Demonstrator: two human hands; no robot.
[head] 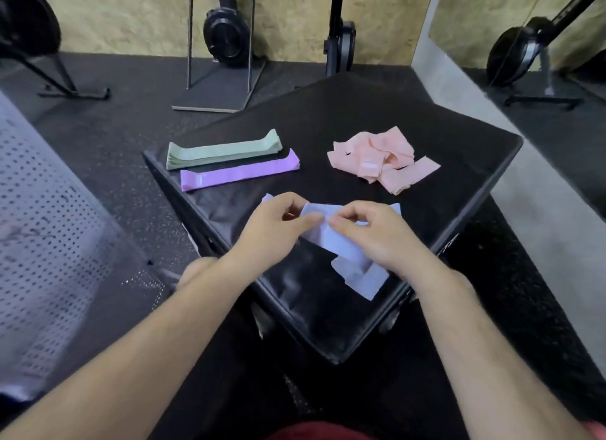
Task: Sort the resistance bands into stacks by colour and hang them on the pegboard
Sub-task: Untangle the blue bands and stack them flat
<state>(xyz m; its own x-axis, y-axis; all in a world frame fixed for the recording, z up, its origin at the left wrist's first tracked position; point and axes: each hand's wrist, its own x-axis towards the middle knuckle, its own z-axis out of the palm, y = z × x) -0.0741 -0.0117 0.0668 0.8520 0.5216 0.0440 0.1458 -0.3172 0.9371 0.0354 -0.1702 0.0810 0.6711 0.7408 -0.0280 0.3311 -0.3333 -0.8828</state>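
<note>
Several pale lilac-blue bands point(341, 243) lie in a loose pile at the near part of a black padded box point(328, 325). My left hand point(278, 223) and my right hand point(377, 233) both pinch the top edge of one of these bands, fingertips almost meeting. Farther back on the left lies a neat stack of green bands point(223, 153), with a flat purple band stack point(239, 174) just in front of it. A jumbled heap of pink bands point(382, 159) sits at the back right.
A white perforated pegboard point(42, 243) leans at the left, blurred. Black rubber flooring surrounds the box. Exercise machines and a metal stand point(219, 89) stand against the wooden wall behind. A grey concrete strip point(524, 177) runs on the right.
</note>
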